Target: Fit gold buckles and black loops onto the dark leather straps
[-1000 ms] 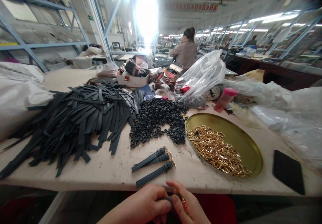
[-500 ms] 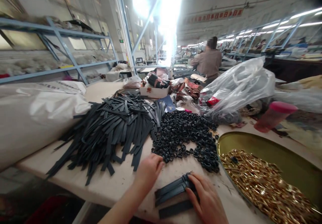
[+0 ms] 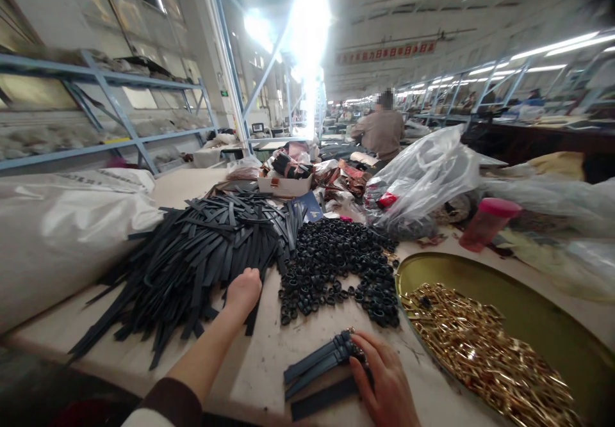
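Observation:
My left hand [image 3: 243, 292] is at the right edge of a heap of dark flat straps [image 3: 202, 254]. Its fingers are curled together, and whatever they may hold is hidden. Nearer to me, several dark straps [image 3: 317, 359] with buckles at one end lie side by side on the table. My right hand [image 3: 382, 376] grips them at the buckle end, thumb and fingers bent around it. One plain strap [image 3: 319, 401] lies below them, its right end under that hand. Beyond both hands spreads a pile of small black loops [image 3: 331, 254].
An oval golden tray [image 3: 533, 299] of gold metal pieces [image 3: 480, 344] stands at the right. Behind it are a pink-lidded cup [image 3: 487, 225] and a clear plastic bag [image 3: 427, 177]. A large white sack [image 3: 67, 235] lies left. Farther back, a person [image 3: 382, 126] faces away.
My left hand has moved left, from the near edge of the black loops to the strap heap. My right hand stays at the buckle end of the straps. The view has shifted slightly.

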`<state>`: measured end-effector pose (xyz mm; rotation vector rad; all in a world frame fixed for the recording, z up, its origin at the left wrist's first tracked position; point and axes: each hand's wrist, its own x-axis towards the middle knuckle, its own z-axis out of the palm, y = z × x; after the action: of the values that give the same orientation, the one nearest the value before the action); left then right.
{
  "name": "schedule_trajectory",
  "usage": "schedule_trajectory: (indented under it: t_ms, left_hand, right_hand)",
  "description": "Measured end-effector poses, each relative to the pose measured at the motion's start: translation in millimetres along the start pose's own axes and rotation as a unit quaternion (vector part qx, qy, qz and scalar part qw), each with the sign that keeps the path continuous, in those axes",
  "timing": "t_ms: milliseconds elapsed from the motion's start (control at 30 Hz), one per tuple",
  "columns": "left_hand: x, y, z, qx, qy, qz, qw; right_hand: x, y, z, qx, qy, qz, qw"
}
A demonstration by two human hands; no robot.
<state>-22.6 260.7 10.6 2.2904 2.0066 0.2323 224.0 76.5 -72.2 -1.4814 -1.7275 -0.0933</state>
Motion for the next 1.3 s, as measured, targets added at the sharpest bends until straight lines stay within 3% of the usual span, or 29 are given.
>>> schedule_trajectory:
  t_ms: [100, 133, 200, 300, 400, 467, 533, 600, 633, 700, 767, 933, 1033, 1100, 1167, 1200, 1300]
  left_hand:
    - [-37, 16, -21.6, -0.060, -0.005, 0.056, 0.997]
    - [-56, 25, -25.7, -0.085, -0.025, 0.083, 0.993]
    - [-96, 45, -27.8, -0.146, -0.093, 0.141, 0.975]
    - [-147, 79, -19.8, -0.339, -0.277, 0.134, 0.889]
    - [-170, 109, -6.4, -0.475, -0.406, 0.079, 0.776]
    - [-171, 121, 1.6, -0.540, -0.434, 0.026, 0.721]
    - [-165, 127, 7.0, -0.592, -0.432, -0.036, 0.680]
    - [-159, 128, 9.2, -0.635, -0.426, -0.090, 0.637]
    - [-156, 127, 9.4, -0.651, -0.426, -0.108, 0.619]
    - [-152, 126, 9.3, -0.672, -0.422, -0.128, 0.595]
    - [-149, 124, 9.9, -0.685, -0.417, -0.140, 0.581]
    - [-141, 124, 13.3, -0.686, -0.431, -0.171, 0.560]
    - [-141, 128, 11.3, -0.691, -0.419, -0.192, 0.557]
    - [-142, 129, 9.2, -0.690, -0.411, -0.187, 0.566]
    - [-143, 130, 9.2, -0.675, -0.414, -0.148, 0.592]
    - [-144, 130, 10.5, -0.662, -0.415, -0.117, 0.612]
    - [-146, 129, 18.7, -0.625, -0.374, -0.036, 0.685]
  right_hand:
    - [1, -8, -15, 0.110, 0.013, 0.086, 0.990]
    - [3, -12, -20, 0.170, 0.013, 0.138, 0.976]
    - [9, -19, -28, 0.308, 0.022, 0.255, 0.916]
    - [14, -29, -32, 0.451, 0.020, 0.367, 0.813]
    - [10, -32, -31, 0.488, -0.071, 0.384, 0.781]
    - [9, -28, -33, 0.467, -0.127, 0.365, 0.795]
    - [15, -17, -38, 0.365, -0.132, 0.330, 0.861]
    - [29, 0, -44, 0.171, -0.119, 0.267, 0.941]
    - [38, 10, -46, 0.064, -0.127, 0.231, 0.963]
    - [54, 28, -44, -0.065, -0.154, 0.184, 0.969]
    - [66, 42, -37, -0.101, -0.174, 0.173, 0.964]
    - [71, 55, -23, -0.088, -0.196, 0.164, 0.963]
    - [69, 55, -27, -0.059, -0.191, 0.168, 0.965]
    - [67, 49, -33, -0.003, -0.177, 0.208, 0.962]
    - [64, 38, -40, 0.170, -0.151, 0.312, 0.922]
    - [62, 30, -43, 0.290, -0.133, 0.375, 0.870]
    - [54, 6, -51, 0.572, -0.077, 0.490, 0.653]
